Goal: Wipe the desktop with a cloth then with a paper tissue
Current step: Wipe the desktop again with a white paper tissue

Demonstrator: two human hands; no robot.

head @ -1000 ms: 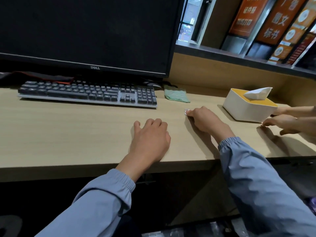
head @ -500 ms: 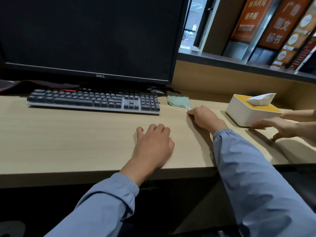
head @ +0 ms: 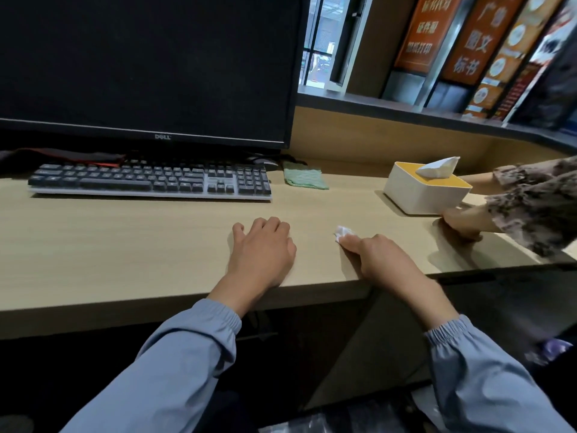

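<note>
My right hand (head: pixel 379 262) holds a crumpled white paper tissue (head: pixel 342 232) against the light wooden desktop (head: pixel 125 245) near its front edge; only a small wad shows past my fingers. Palm down, my left hand (head: pixel 262 248) rests flat on the desk just left of it, holding nothing. A folded green cloth (head: pixel 304 179) lies at the back, to the right of the keyboard.
A dark keyboard (head: pixel 150 181) sits under a black monitor (head: pixel 146 67). A white tissue box with a yellow top (head: pixel 427 190) stands at the right, with another person's hand (head: pixel 462 221) at its near corner. A wooden back wall and shelf rise behind.
My right hand has drawn the tissue back from beside the green cloth toward the desk's front edge. The other person's hand has reached the tissue box's near corner. My left hand stays put.
</note>
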